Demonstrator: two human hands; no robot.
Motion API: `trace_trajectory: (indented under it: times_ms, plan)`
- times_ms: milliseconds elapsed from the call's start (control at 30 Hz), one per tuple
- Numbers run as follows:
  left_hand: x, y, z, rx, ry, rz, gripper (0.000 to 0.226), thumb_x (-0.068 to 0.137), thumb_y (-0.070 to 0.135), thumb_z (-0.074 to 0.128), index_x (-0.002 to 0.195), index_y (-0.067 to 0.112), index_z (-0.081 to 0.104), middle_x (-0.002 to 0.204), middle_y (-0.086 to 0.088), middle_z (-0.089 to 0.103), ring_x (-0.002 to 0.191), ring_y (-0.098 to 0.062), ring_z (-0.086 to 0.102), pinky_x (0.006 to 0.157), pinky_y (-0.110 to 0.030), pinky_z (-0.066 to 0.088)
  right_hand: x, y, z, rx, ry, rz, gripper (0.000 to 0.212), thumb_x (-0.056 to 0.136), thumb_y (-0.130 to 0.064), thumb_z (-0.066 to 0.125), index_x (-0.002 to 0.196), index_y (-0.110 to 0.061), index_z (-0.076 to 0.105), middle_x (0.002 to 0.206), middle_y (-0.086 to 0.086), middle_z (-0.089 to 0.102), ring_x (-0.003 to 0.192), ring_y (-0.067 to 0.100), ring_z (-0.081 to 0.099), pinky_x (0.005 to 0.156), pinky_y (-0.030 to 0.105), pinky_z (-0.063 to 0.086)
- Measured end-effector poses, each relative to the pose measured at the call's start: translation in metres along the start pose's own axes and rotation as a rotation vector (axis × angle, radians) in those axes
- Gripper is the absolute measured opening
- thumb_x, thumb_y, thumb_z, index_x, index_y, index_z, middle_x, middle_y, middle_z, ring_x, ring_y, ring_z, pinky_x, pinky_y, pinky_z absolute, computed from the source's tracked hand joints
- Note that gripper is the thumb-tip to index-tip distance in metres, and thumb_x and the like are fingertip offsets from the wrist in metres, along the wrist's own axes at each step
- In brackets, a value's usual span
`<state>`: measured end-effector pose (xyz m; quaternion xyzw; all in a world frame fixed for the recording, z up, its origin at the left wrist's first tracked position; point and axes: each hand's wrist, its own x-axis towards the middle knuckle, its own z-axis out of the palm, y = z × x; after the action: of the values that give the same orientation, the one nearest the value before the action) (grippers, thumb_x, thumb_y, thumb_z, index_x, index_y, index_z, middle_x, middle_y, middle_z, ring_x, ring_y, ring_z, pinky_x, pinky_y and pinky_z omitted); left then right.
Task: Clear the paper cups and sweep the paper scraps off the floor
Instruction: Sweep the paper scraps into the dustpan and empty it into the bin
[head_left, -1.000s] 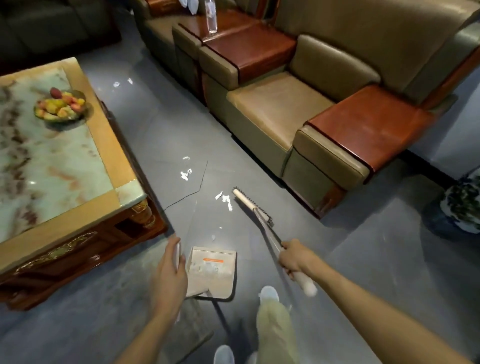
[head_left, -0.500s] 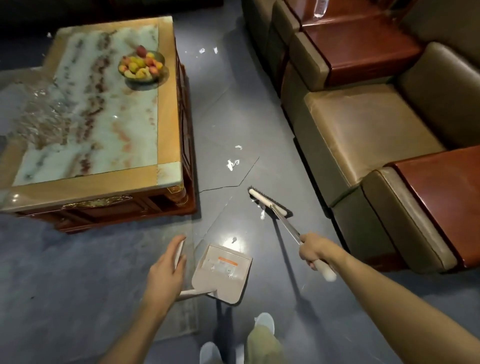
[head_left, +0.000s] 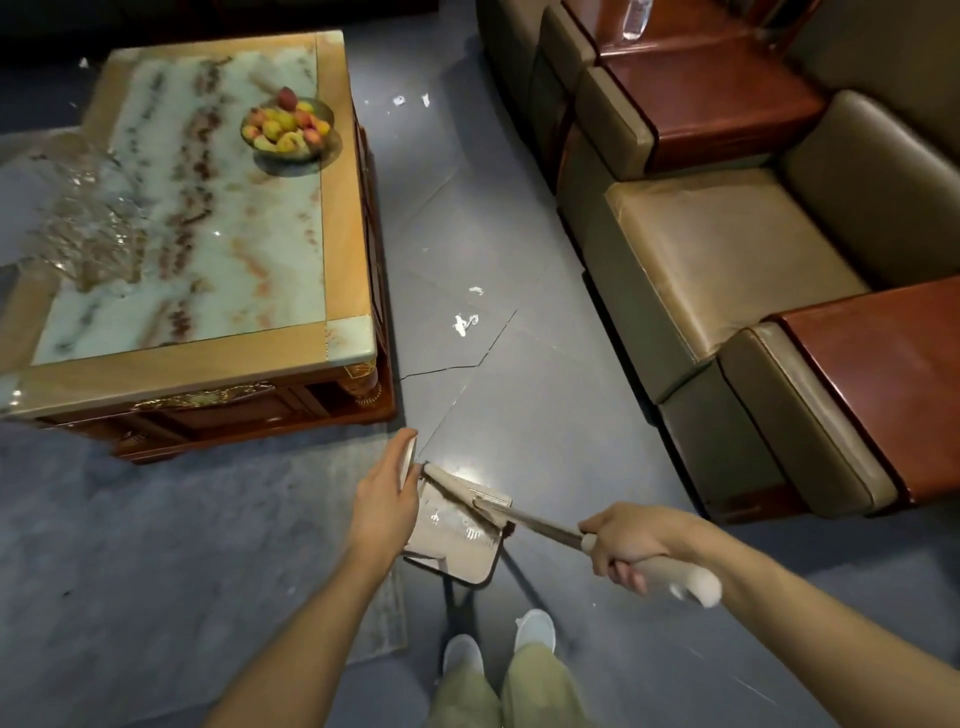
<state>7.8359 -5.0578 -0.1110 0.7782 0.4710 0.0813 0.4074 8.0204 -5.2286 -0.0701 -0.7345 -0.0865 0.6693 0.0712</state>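
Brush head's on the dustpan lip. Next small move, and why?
Probably lift the brush and set its head down just beyond the paper scraps on the floor ahead. The head lies across the mouth of the dustpan, held by the left hand; the right hand grips the brush handle, and those scraps are unswept.

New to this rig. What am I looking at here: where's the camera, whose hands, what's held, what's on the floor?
There is no robot: these are a person's bare hands. All pictures come from one wide-angle camera worn on the head, looking forward and down, so the arms enter from below. The left hand holds a dustpan by its handle on the grey floor. The right hand grips a brush, whose head lies across the dustpan. White paper scraps lie on the floor between the table, which bears a fruit bowl, and the sofa. No paper cups show.
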Motion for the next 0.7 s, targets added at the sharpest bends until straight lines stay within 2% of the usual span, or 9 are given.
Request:
trace_trajectory:
  times_ms: [133,333,433,567,700]
  plan:
    - [0.003,-0.004,-0.004,0.004,0.003,0.000,0.041,0.098,0.016,0.045,0.138,0.023,0.041,0.133,-0.009,0.054,0.121,-0.029,0.050,0.098,-0.034,0.037,-0.028,-0.002,-0.015,0.241,-0.021,0.018,0.059,0.090,0.008,0.041,0.147,-0.005,0.030,0.047,0.000,0.034,0.036,0.005,0.033,0.034,0.013,0.028]
    - [0.019,0.001,-0.004,-0.021,-0.002,0.035,0.040,0.098,0.018,0.045,0.137,0.025,0.042,0.132,-0.010,0.054,0.120,-0.029,0.050,0.095,-0.033,0.039,-0.029,-0.010,-0.045,0.439,0.114,-0.080,0.060,0.090,0.009,0.041,0.140,-0.023,0.036,0.048,0.002,0.038,0.032,0.005,0.035,0.033,0.012,0.030]
    - [0.038,0.007,-0.003,-0.008,0.014,0.064,0.039,0.098,0.017,0.046,0.136,0.024,0.042,0.127,-0.012,0.056,0.115,-0.030,0.052,0.092,-0.034,0.040,-0.014,-0.025,-0.056,0.487,0.184,-0.141,0.053,0.090,0.010,0.041,0.137,-0.014,0.041,0.050,0.004,0.039,0.031,0.006,0.035,0.031,0.012,0.030]
    - [0.078,0.021,0.001,-0.029,0.056,0.067,0.039,0.097,0.016,0.048,0.134,0.025,0.044,0.123,-0.010,0.058,0.114,-0.027,0.053,0.087,-0.028,0.036,0.020,-0.049,-0.079,0.561,0.255,-0.228,0.046,0.090,0.008,0.042,0.134,-0.003,0.041,0.058,0.006,0.041,0.036,0.007,0.036,0.033,0.015,0.032]
    - [0.131,0.038,0.006,-0.039,0.099,0.043,0.040,0.096,0.014,0.049,0.133,0.026,0.045,0.122,-0.010,0.059,0.114,-0.028,0.054,0.088,-0.028,0.036,0.058,-0.094,-0.132,0.472,0.326,-0.287,0.045,0.089,0.008,0.040,0.133,0.000,0.043,0.057,0.006,0.042,0.036,0.008,0.037,0.034,0.016,0.034]
